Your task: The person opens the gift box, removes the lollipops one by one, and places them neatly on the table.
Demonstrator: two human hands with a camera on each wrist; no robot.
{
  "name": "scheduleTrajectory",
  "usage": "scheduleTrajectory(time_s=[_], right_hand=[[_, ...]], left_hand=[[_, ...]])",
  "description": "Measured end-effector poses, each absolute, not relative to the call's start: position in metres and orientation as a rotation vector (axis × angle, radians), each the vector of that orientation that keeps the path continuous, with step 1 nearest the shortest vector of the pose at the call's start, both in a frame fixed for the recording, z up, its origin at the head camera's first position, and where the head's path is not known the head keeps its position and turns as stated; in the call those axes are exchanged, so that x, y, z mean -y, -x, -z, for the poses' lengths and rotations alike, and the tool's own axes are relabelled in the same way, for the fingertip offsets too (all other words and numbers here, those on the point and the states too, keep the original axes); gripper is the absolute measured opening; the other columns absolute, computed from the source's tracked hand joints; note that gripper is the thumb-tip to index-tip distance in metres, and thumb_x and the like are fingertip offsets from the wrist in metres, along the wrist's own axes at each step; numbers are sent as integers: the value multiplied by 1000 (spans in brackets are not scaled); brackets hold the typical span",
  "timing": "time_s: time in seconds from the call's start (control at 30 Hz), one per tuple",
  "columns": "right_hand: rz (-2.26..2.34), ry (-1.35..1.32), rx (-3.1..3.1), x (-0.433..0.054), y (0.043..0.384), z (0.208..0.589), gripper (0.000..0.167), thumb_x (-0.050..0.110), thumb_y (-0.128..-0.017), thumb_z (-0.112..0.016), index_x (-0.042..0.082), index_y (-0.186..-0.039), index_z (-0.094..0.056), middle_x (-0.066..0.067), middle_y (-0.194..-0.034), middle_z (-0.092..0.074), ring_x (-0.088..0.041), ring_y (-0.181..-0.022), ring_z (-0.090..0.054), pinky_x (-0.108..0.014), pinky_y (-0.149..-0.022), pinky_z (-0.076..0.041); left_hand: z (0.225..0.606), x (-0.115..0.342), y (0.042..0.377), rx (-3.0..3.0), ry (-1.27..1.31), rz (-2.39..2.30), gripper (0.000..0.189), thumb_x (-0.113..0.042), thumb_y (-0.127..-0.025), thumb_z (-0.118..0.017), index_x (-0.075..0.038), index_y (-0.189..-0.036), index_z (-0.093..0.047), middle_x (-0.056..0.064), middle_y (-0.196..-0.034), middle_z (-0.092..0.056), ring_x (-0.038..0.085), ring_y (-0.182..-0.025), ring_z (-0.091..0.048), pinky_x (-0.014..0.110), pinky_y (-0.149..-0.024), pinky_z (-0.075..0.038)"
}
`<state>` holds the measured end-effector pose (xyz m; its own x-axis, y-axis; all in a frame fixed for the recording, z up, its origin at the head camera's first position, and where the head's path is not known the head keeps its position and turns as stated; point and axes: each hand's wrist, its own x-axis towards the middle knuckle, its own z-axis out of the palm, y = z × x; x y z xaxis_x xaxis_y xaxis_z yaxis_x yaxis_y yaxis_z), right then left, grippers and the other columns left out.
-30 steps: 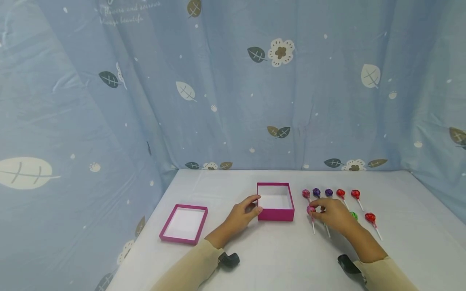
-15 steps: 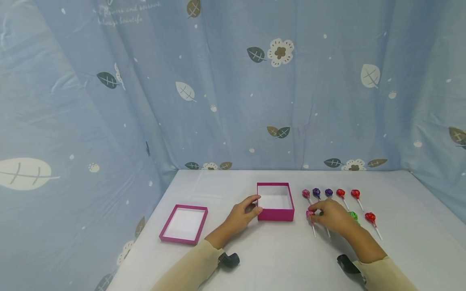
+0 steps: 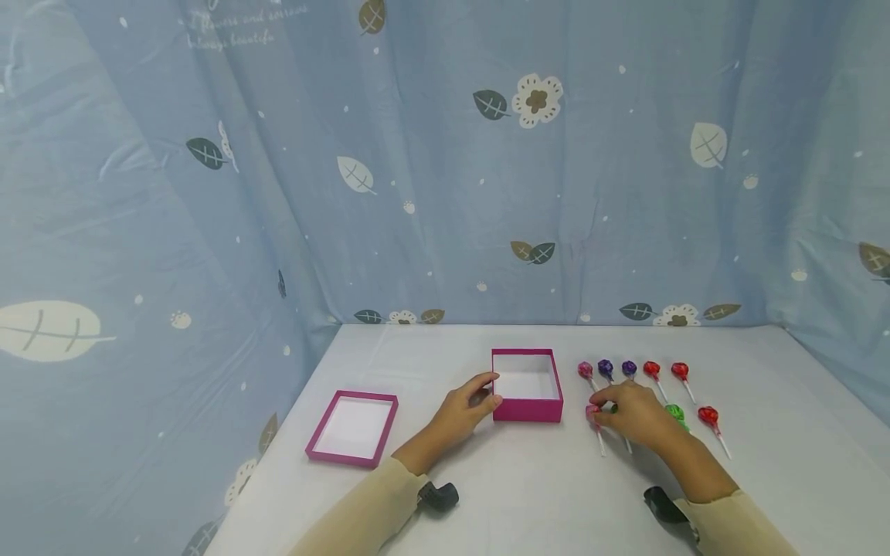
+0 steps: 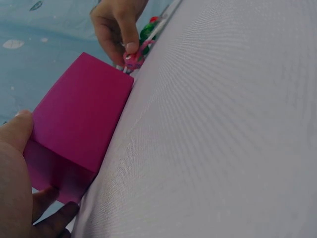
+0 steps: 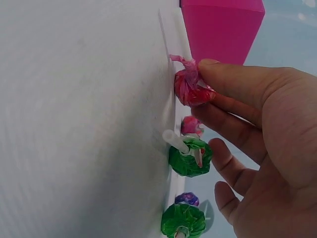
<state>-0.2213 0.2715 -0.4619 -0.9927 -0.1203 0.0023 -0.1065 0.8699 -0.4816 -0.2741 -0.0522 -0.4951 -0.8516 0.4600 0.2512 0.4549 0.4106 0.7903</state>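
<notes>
With its thumb and fingertips, the right hand pinches a pink-wrapped lollipop by its wrapped head, close over the table. The stick hangs toward the near edge in the head view. The left hand touches the left side of an uncovered magenta box. Its thumb is at the front left corner and its index finger at the rim; the box's white inside shows no contents. Right beside the right hand's fingers lies a green lollipop, mostly hidden in the head view.
A back row holds pink, purple and red lollipops. In front lie another green lollipop and a red one. The magenta-rimmed lid lies at left. Behind the white table hangs a blue curtain.
The right hand has shifted the pink lollipop slightly toward the near side of the table. The left hand and the box have stayed in place.
</notes>
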Motion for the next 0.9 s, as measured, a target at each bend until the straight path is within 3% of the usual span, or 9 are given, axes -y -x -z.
scheduleTrajectory(time_s=[0.53, 0.7, 0.9], right_hand=[[790, 185, -3013, -272, 224, 462, 35, 32, -83, -78, 14, -112, -72, -2, -102, -66, -28, -100, -56, -53, -81, -52], [783, 180, -3034, -277, 225, 457, 36, 30, -84, -77, 11, -114, -72, -11, -111, -65, -36, -104, -57, -55, -83, -52], [758, 159, -3115, -285, 218, 453, 46, 35, -86, -74, 9, -123, -66, -24, -128, -57, -49, -122, -45, -67, -90, -42]], left_hand=[[497, 53, 277, -2626, -850, -1512, 54, -46, -95, -59, -18, -140, -52, 8, -134, -58, 19, -119, -57, 42, -102, -44], [491, 54, 276, -2629, -837, -1483, 56, -48, -94, -60, -21, -142, -50, 6, -137, -56, 21, -121, -55, 46, -103, -41], [472, 66, 275, -2739, -808, -1261, 66, -59, -89, -60, -32, -147, -42, 5, -144, -49, 26, -127, -50, 53, -103, -40]])
